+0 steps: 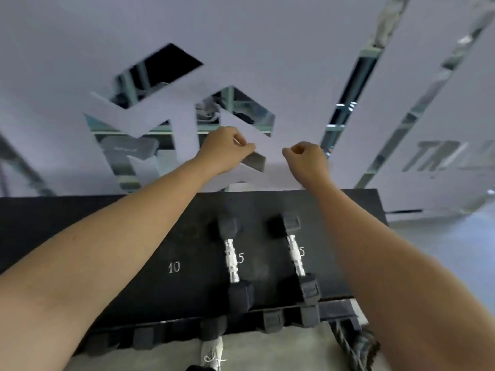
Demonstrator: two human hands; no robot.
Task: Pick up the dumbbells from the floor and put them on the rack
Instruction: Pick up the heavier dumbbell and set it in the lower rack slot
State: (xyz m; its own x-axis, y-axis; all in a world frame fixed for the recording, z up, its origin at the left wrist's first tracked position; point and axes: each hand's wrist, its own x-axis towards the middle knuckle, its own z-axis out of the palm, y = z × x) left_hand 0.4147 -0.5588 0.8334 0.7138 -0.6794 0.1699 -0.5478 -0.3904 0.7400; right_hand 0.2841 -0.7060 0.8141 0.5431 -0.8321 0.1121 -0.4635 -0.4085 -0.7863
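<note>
Two dumbbells, the left dumbbell (232, 263) and the right dumbbell (297, 259), lie side by side on the black rack (120, 250) by the "5" marks, front heads near its front edge. Our left hand (227, 149) and right hand (305, 160) hang above them against the wall (241, 36), both curled into loose fists and holding nothing. Risk we see: the right one's front head overhangs the lip, so a bump could roll it onto the shoe (213, 353) below.
</note>
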